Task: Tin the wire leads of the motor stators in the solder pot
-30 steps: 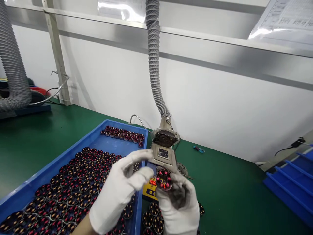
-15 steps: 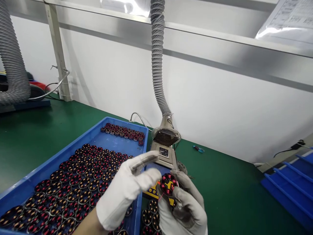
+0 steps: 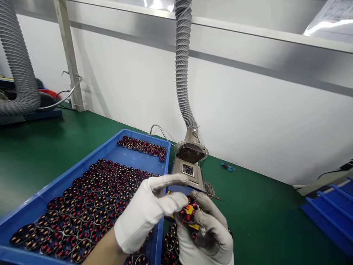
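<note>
Two gloved hands, both mine, meet over the green bench (image 3: 55, 147): my right hand (image 3: 205, 233) is clamped around a small wound stator (image 3: 188, 212), its red coils facing up, while my left hand (image 3: 150, 213) has thumb and forefinger pinched together right at the stator's left edge, seemingly on a fine red wire, though the wire end is too thin to make out clearly. The stator is held in the air just in front of the yellow-faced soldering unit (image 3: 190, 173), under the grey extraction hose (image 3: 183, 73). To the left, a blue tray (image 3: 116, 145) holds rows of the same stators; a few more lie on the mat below my hands. My judgement: a hard tug could snap or unwind the fine wire, and a loosened grip would drop the part among the loose stators below, or against the unit.
</note>
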`<state>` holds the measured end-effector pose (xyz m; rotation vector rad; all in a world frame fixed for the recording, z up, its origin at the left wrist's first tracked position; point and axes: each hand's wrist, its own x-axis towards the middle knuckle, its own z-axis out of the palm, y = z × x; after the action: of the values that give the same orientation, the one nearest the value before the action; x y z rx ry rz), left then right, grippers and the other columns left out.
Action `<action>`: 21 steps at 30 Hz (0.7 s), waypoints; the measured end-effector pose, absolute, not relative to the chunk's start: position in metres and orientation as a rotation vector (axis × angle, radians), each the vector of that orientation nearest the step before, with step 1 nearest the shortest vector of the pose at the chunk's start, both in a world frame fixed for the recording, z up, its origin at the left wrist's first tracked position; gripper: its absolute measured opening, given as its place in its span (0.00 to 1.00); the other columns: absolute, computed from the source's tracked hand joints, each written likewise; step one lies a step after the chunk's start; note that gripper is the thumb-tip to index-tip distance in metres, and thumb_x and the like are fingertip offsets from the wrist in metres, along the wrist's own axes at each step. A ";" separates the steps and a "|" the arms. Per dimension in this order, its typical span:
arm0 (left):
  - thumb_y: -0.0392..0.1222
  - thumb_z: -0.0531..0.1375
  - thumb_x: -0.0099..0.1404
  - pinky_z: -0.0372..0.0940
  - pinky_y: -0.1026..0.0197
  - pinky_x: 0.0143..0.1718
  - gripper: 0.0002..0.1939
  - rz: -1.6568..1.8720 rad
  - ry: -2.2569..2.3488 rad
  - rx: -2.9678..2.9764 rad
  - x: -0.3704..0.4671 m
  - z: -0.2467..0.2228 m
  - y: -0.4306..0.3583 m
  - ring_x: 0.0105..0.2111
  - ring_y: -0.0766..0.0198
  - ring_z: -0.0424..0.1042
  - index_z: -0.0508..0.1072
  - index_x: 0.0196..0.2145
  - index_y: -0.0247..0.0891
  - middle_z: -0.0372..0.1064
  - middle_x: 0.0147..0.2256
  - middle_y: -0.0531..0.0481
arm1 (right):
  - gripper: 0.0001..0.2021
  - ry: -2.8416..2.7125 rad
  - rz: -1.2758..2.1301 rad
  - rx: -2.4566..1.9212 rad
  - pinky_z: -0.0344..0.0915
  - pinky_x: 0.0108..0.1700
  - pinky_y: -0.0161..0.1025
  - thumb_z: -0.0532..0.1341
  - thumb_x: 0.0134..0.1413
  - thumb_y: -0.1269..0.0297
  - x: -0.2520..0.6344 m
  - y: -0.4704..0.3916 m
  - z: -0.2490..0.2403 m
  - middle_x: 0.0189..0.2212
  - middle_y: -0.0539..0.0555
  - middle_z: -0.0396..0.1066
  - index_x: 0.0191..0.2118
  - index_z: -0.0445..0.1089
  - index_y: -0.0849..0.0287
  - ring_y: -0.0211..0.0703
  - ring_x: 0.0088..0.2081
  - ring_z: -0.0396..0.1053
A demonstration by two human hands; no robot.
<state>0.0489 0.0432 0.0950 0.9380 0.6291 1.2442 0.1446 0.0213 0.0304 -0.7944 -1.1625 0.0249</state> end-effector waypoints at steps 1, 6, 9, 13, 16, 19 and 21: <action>0.30 0.64 0.45 0.66 0.70 0.31 0.11 1.240 0.650 0.924 0.050 0.096 0.044 0.26 0.69 0.71 0.79 0.29 0.39 0.75 0.26 0.53 | 0.16 -1.170 0.024 -0.797 0.68 0.42 0.32 0.63 0.46 0.76 0.144 0.021 0.030 0.45 0.47 0.68 0.39 0.66 0.48 0.36 0.44 0.69; 0.26 0.64 0.41 0.65 0.74 0.26 0.10 1.271 0.739 0.861 0.051 0.097 0.045 0.23 0.71 0.70 0.78 0.23 0.36 0.75 0.21 0.55 | 0.18 -1.206 0.065 -0.812 0.69 0.40 0.35 0.63 0.45 0.78 0.143 0.018 0.029 0.45 0.48 0.69 0.39 0.67 0.48 0.39 0.44 0.70; 0.27 0.65 0.42 0.66 0.73 0.28 0.10 1.338 0.727 0.844 0.044 0.094 0.047 0.24 0.71 0.71 0.78 0.25 0.37 0.75 0.23 0.54 | 0.18 -1.253 0.065 -0.790 0.69 0.41 0.34 0.63 0.44 0.78 0.146 0.019 0.030 0.45 0.48 0.69 0.39 0.67 0.49 0.38 0.44 0.70; 0.31 0.64 0.48 0.65 0.71 0.30 0.16 1.414 0.615 0.925 0.036 0.090 0.049 0.28 0.70 0.72 0.78 0.36 0.42 0.76 0.29 0.55 | 0.19 -1.315 0.044 -0.801 0.68 0.42 0.34 0.64 0.43 0.79 0.150 0.021 0.029 0.46 0.47 0.69 0.39 0.67 0.49 0.37 0.43 0.70; 0.31 0.61 0.50 0.64 0.69 0.31 0.10 1.175 0.629 1.163 0.039 0.092 0.047 0.30 0.67 0.70 0.78 0.31 0.38 0.73 0.27 0.53 | 0.18 -1.317 0.001 -0.814 0.68 0.42 0.36 0.63 0.45 0.78 0.151 0.021 0.025 0.47 0.48 0.68 0.40 0.67 0.48 0.39 0.45 0.69; 0.33 0.59 0.53 0.64 0.66 0.32 0.07 1.187 0.666 1.126 0.048 0.092 0.045 0.29 0.66 0.67 0.75 0.20 0.35 0.71 0.24 0.52 | 0.19 -1.352 -0.047 -0.837 0.68 0.44 0.41 0.63 0.44 0.78 0.151 0.021 0.022 0.46 0.50 0.69 0.42 0.67 0.48 0.43 0.46 0.69; 0.33 0.61 0.52 0.63 0.67 0.31 0.06 1.256 0.650 1.005 0.052 0.088 0.046 0.26 0.68 0.66 0.73 0.19 0.35 0.69 0.22 0.54 | 0.20 -1.352 -0.047 -0.848 0.69 0.43 0.43 0.64 0.43 0.78 0.151 0.021 0.022 0.46 0.51 0.69 0.41 0.67 0.48 0.45 0.45 0.70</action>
<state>0.0519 0.0460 0.0885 1.0051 0.6499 1.2564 0.1508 0.0211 0.0225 -0.8476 -1.3524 -0.0474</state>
